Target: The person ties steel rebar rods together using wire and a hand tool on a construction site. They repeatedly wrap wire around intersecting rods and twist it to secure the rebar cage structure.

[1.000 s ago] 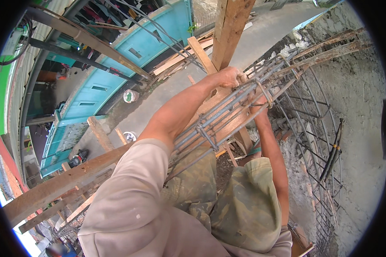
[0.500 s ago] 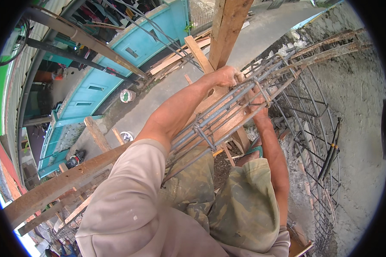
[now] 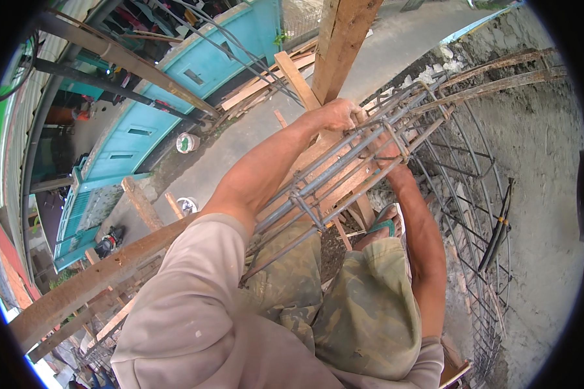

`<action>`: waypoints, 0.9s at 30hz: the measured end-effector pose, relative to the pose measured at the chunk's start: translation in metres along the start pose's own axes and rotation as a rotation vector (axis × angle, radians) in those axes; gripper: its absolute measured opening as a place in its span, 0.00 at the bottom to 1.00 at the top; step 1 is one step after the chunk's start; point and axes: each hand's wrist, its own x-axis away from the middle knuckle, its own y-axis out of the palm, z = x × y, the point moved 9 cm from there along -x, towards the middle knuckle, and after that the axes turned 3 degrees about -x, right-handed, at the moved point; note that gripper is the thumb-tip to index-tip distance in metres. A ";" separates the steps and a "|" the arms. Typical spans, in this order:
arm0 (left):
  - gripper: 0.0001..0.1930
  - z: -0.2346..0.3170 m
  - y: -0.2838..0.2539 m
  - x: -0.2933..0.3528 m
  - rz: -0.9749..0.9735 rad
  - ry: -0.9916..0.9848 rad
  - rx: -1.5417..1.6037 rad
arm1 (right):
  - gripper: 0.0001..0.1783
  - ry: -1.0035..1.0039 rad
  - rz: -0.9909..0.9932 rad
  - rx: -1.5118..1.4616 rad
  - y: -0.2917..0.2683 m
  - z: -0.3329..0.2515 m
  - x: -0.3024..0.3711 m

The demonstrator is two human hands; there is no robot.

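Note:
A rebar cage (image 3: 353, 146) of long steel bars tied with square stirrups runs slantwise in front of me, over a wooden board (image 3: 328, 159). My left hand (image 3: 341, 115) is at the cage's far edge with its fingers curled closed against the bars; what they hold is hidden. My right hand (image 3: 384, 146) reaches in from the near side, behind the bars near a stirrup (image 3: 401, 137). Bars cover part of that hand, and its fingers cannot be made out. Both hands are close together, just left of where this cage meets another one.
A thick wooden post (image 3: 344, 48) rises just beyond my left hand. Another rebar cage (image 3: 464, 201) hangs down beside the rough concrete wall (image 3: 545, 181) at right. A long wooden beam (image 3: 104, 275) lies at left. Far below are a pavement (image 3: 220, 152), a bucket (image 3: 187, 143) and a turquoise gate (image 3: 143, 133).
Both hands stay at the same part of the cage. My right forearm has shifted slightly outward, and more of my sandalled foot shows below. The view has moved a little.

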 end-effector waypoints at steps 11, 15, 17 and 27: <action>0.18 0.011 -0.001 0.005 -0.069 -0.056 0.066 | 0.18 -0.011 0.002 0.208 -0.028 -0.056 -0.001; 0.12 0.014 -0.008 0.009 -0.051 -0.071 0.130 | 0.19 0.036 0.143 0.078 -0.057 -0.083 0.009; 0.09 0.008 -0.005 0.009 -0.030 0.010 0.090 | 0.19 0.210 -0.032 0.094 -0.045 -0.068 0.009; 0.04 -0.027 -0.002 0.011 0.016 -0.121 0.395 | 0.21 0.316 0.571 0.709 -0.312 -0.150 0.159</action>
